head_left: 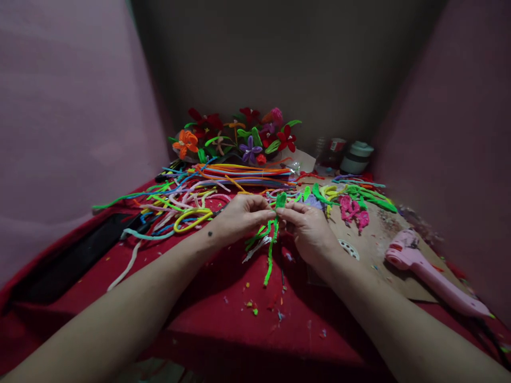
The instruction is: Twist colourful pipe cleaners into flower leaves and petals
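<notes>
We are pinching the green pipe cleaner point(272, 250) with our left hand point(239, 215), thumb and fingertips closed on it just below its folded top. Our right hand point(309, 231) is gripping the same piece from the other side, so the two hands are nearly touching. The piece is standing roughly upright between them, held above the red cloth point(223, 314) at the middle of the table, and its long tail is hanging down towards the cloth. A second green strand and a white strand point(255, 250) are trailing out to the left under our left hand – we cannot tell whether they are joined to the held piece.

Small coloured scraps point(251, 306) are lying on the cloth below the tail. Just beside our right wrist a small white round object point(349, 248) is resting on a cardboard sheet point(383, 250); what it is cannot be made out. Further right on the cardboard a pink glue gun point(431, 276) is lying on its side. Pink pieces point(351, 210) and green pieces point(371, 197) are sitting behind our right hand. Left of our left hand, a loose pile of pipe cleaners point(191, 199) is spreading across the cloth – many colours, tangled. Behind it a straight bundle point(247, 170) is lying flat, and finished flowers point(239, 135) are standing against the back wall, with jars point(357, 157) to their right.
</notes>
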`<action>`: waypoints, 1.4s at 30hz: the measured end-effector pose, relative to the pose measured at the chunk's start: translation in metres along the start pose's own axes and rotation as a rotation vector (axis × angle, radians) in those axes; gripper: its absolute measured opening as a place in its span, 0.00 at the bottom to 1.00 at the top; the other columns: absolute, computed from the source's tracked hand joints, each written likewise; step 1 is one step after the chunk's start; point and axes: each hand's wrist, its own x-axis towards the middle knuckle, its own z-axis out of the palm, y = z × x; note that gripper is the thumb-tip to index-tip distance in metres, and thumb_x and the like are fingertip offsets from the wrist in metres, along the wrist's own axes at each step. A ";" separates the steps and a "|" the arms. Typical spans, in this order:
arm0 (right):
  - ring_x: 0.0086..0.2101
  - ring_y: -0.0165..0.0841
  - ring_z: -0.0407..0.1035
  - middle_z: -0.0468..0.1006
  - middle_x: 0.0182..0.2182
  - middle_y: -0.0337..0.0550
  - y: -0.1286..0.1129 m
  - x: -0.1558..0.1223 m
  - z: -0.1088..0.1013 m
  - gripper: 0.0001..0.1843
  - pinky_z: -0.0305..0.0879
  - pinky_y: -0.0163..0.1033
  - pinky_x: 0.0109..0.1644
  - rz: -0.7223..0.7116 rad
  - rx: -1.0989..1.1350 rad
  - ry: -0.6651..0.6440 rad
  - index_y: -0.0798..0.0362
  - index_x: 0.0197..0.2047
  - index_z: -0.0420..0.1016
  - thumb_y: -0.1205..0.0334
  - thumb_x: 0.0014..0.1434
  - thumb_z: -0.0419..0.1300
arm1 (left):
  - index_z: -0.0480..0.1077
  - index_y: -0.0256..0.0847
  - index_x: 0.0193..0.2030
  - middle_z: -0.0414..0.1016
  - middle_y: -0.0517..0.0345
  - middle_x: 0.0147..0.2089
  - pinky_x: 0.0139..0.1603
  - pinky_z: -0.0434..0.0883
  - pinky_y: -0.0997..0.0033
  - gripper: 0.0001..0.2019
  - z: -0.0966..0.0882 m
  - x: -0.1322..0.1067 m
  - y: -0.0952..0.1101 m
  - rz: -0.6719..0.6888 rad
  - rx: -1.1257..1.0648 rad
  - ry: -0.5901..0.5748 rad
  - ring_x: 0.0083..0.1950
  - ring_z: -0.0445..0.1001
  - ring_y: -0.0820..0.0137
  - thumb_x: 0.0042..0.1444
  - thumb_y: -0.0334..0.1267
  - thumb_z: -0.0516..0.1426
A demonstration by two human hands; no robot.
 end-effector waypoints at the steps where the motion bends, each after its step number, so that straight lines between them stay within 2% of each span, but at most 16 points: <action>1: 0.17 0.23 0.57 0.66 0.16 0.32 0.001 0.000 -0.001 0.09 0.52 0.32 0.22 0.008 -0.006 -0.004 0.55 0.21 0.67 0.63 0.40 0.64 | 0.65 0.36 0.24 0.58 0.66 0.19 0.21 0.55 0.79 0.12 0.002 -0.001 -0.001 0.035 0.047 0.016 0.20 0.56 0.79 0.51 0.42 0.54; 6: 0.16 0.22 0.56 0.63 0.14 0.31 0.003 -0.001 0.000 0.12 0.51 0.32 0.21 0.041 0.011 0.024 0.56 0.20 0.65 0.62 0.38 0.65 | 0.68 0.36 0.26 0.65 0.60 0.25 0.31 0.60 0.75 0.09 0.011 -0.006 -0.010 0.342 0.383 0.235 0.27 0.61 0.76 0.53 0.36 0.53; 8: 0.16 0.22 0.56 0.64 0.15 0.30 0.004 -0.001 0.001 0.12 0.52 0.31 0.21 0.029 0.067 0.071 0.56 0.21 0.65 0.63 0.37 0.67 | 0.68 0.36 0.27 0.67 0.60 0.25 0.32 0.61 0.75 0.08 0.013 -0.006 -0.011 0.375 0.380 0.273 0.27 0.62 0.76 0.54 0.37 0.53; 10: 0.17 0.22 0.57 0.65 0.16 0.30 0.005 0.000 0.003 0.13 0.52 0.31 0.22 0.021 0.133 0.105 0.56 0.23 0.67 0.64 0.35 0.68 | 0.68 0.36 0.30 0.68 0.59 0.27 0.32 0.63 0.74 0.08 0.014 -0.004 -0.011 0.290 0.205 0.248 0.29 0.65 0.75 0.52 0.39 0.55; 14: 0.18 0.22 0.58 0.65 0.17 0.30 0.005 0.001 0.004 0.14 0.51 0.30 0.21 0.050 0.240 0.086 0.55 0.24 0.67 0.65 0.34 0.68 | 0.66 0.35 0.34 0.70 0.59 0.30 0.32 0.66 0.74 0.10 0.018 0.001 -0.008 0.077 -0.194 0.116 0.31 0.69 0.74 0.45 0.37 0.60; 17: 0.17 0.22 0.57 0.64 0.16 0.31 0.004 0.002 0.004 0.13 0.52 0.31 0.20 0.048 0.192 0.077 0.56 0.22 0.66 0.65 0.35 0.67 | 0.66 0.35 0.31 0.69 0.62 0.26 0.28 0.65 0.76 0.07 0.020 0.002 -0.004 -0.002 -0.251 0.139 0.26 0.67 0.76 0.45 0.35 0.58; 20: 0.16 0.22 0.56 0.63 0.15 0.31 0.005 0.003 0.001 0.10 0.51 0.31 0.19 0.023 0.062 0.086 0.56 0.21 0.66 0.64 0.38 0.65 | 0.66 0.35 0.30 0.67 0.63 0.23 0.25 0.64 0.77 0.06 0.019 0.000 -0.004 -0.004 -0.207 0.178 0.23 0.64 0.78 0.47 0.36 0.57; 24: 0.15 0.22 0.55 0.62 0.14 0.31 0.004 0.001 0.000 0.09 0.51 0.31 0.18 0.010 -0.048 0.080 0.55 0.19 0.65 0.63 0.40 0.63 | 0.68 0.35 0.31 0.68 0.62 0.24 0.25 0.63 0.78 0.05 0.018 -0.002 -0.011 0.133 0.023 0.232 0.23 0.64 0.77 0.51 0.35 0.54; 27: 0.14 0.22 0.53 0.60 0.12 0.30 0.004 0.000 0.002 0.11 0.48 0.31 0.17 0.023 -0.026 0.092 0.55 0.17 0.63 0.64 0.38 0.63 | 0.69 0.36 0.31 0.69 0.60 0.26 0.29 0.63 0.77 0.06 0.017 -0.004 -0.017 0.390 0.398 0.297 0.26 0.66 0.76 0.54 0.32 0.51; 30: 0.14 0.21 0.49 0.57 0.11 0.30 0.002 0.000 0.005 0.13 0.45 0.31 0.16 0.083 0.091 0.084 0.55 0.14 0.60 0.66 0.36 0.63 | 0.70 0.36 0.32 0.70 0.56 0.28 0.31 0.64 0.75 0.09 0.016 -0.008 -0.018 0.685 0.848 0.274 0.29 0.67 0.73 0.57 0.33 0.49; 32: 0.14 0.20 0.48 0.57 0.11 0.30 0.002 0.001 0.005 0.13 0.44 0.30 0.15 0.109 0.153 0.079 0.55 0.13 0.59 0.69 0.34 0.63 | 0.70 0.37 0.34 0.71 0.53 0.30 0.33 0.64 0.73 0.10 0.016 -0.009 -0.016 0.762 0.971 0.236 0.31 0.68 0.71 0.58 0.34 0.49; 34: 0.14 0.20 0.48 0.57 0.11 0.30 0.001 0.002 0.005 0.13 0.44 0.30 0.16 0.112 0.172 0.078 0.55 0.13 0.59 0.69 0.35 0.63 | 0.70 0.36 0.34 0.72 0.53 0.30 0.33 0.65 0.73 0.10 0.016 -0.009 -0.013 0.688 0.832 0.245 0.32 0.68 0.72 0.57 0.34 0.49; 36: 0.15 0.21 0.49 0.58 0.12 0.30 0.001 0.002 0.004 0.12 0.45 0.31 0.16 0.092 0.143 0.082 0.55 0.15 0.60 0.68 0.36 0.63 | 0.69 0.36 0.31 0.71 0.56 0.28 0.31 0.65 0.75 0.09 0.014 -0.007 -0.010 0.464 0.484 0.240 0.29 0.68 0.74 0.57 0.35 0.50; 37: 0.15 0.21 0.49 0.58 0.12 0.30 0.001 0.001 0.003 0.12 0.45 0.31 0.17 0.076 0.116 0.077 0.55 0.16 0.60 0.68 0.37 0.63 | 0.68 0.36 0.30 0.70 0.57 0.27 0.29 0.65 0.76 0.09 0.013 -0.006 -0.008 0.324 0.274 0.202 0.27 0.68 0.75 0.56 0.37 0.50; 40: 0.15 0.21 0.50 0.58 0.13 0.29 0.002 0.000 0.002 0.11 0.46 0.31 0.18 0.015 0.004 0.058 0.54 0.18 0.60 0.65 0.40 0.62 | 0.67 0.35 0.29 0.69 0.59 0.23 0.20 0.63 0.78 0.12 0.007 -0.002 -0.007 -0.039 -0.249 -0.036 0.21 0.66 0.77 0.55 0.43 0.52; 42: 0.15 0.21 0.50 0.56 0.13 0.29 0.001 -0.002 0.002 0.12 0.45 0.31 0.18 -0.026 -0.080 0.046 0.54 0.18 0.59 0.64 0.42 0.61 | 0.67 0.35 0.29 0.69 0.59 0.23 0.16 0.60 0.80 0.12 0.003 -0.001 -0.008 -0.172 -0.430 -0.170 0.19 0.64 0.78 0.53 0.44 0.55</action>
